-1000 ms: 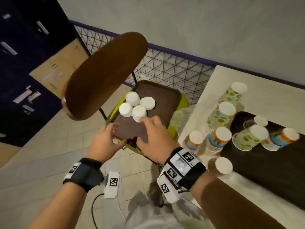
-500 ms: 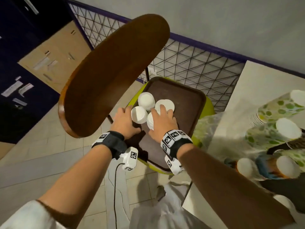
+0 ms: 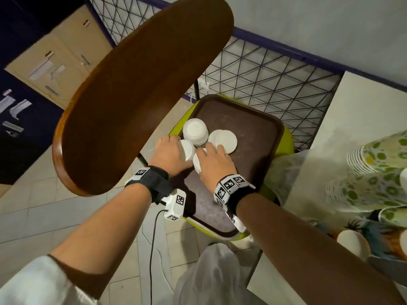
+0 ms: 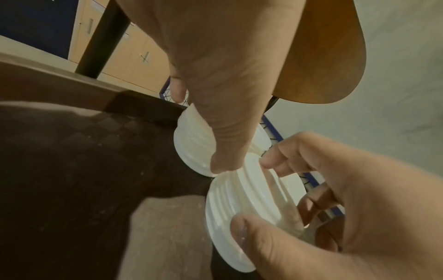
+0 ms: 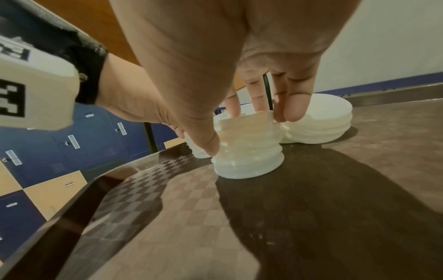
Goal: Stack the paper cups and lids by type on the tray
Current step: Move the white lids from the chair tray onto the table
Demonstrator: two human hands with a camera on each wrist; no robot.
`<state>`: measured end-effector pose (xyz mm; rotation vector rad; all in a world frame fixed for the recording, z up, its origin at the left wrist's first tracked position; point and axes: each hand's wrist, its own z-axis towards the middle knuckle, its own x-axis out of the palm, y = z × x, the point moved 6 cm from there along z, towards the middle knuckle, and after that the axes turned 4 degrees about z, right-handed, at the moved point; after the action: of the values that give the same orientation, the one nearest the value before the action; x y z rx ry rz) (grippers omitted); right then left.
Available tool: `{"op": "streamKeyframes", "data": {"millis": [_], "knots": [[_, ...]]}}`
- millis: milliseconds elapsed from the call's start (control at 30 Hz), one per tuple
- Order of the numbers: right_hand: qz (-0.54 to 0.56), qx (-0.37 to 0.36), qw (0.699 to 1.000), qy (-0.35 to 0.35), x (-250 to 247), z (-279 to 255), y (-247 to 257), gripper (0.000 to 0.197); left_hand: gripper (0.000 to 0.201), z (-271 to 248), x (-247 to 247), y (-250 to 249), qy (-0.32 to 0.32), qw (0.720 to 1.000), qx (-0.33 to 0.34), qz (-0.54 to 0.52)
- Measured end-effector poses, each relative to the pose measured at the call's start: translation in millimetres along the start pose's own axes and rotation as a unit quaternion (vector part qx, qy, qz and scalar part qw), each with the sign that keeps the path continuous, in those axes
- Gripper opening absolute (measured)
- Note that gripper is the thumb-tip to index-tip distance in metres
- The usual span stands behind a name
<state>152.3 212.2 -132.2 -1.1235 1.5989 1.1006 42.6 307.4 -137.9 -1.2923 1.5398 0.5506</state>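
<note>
I see four low stacks of white ribbed plastic lids on a dark brown tray [image 3: 253,128] with a faint checkered texture and a raised, rounded rim. The tray sits on a lime-green chair seat [image 3: 288,142], beneath the broad curved wooden chair back [image 3: 136,89]. The stacks crowd the tray's far left corner; the near and right parts of the tray surface are bare, so there is open room there.

My left hand [image 3: 169,155] comes in at the tray's left rim, fingers and thumb curled around the left lid stack [image 3: 187,149], which is tipped on edge in the left wrist view. My right hand [image 3: 214,164] is arched palm-down over the near lid stack [image 5: 248,149], thumb pressed against its side and fingertips [image 5: 293,111] on its top, gripping it while it stands upright on the tray. Just beyond my fingers lie the right lid stack [image 3: 224,140] and the taller far lid stack [image 3: 195,134].

To the right, patterned paper cups [image 3: 378,164] lie nested on a pale table [image 3: 356,111], well apart from the tray.
</note>
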Motion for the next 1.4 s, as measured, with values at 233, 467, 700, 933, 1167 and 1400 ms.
{"op": "streamKeyframes", "data": {"millis": [233,467,700,933,1167,1400], "knots": [[0.005,-0.009,1.000,0.016,8,-6,3,0.066,0.093,-2,-1,-9,0.040,0.997,0.023,0.062],[0.031,-0.004,0.997,0.077,29,-22,0,0.080,0.094,-9,16,-5,0.091,0.986,0.034,0.138],[0.032,-0.006,0.996,0.082,41,-28,6,0.070,0.091,-10,26,-7,0.100,0.983,0.063,0.139],[0.055,0.034,0.993,0.103,33,-32,5,0.082,0.093,-20,18,-5,0.098,0.986,0.049,0.124],[0.132,0.082,0.984,0.082,-12,-50,-9,0.076,0.091,-55,-12,-5,0.092,0.992,0.030,0.076],[0.180,0.078,0.980,-0.023,-102,-119,-13,0.076,0.079,-134,-62,-39,0.107,0.989,0.067,0.077]]}}
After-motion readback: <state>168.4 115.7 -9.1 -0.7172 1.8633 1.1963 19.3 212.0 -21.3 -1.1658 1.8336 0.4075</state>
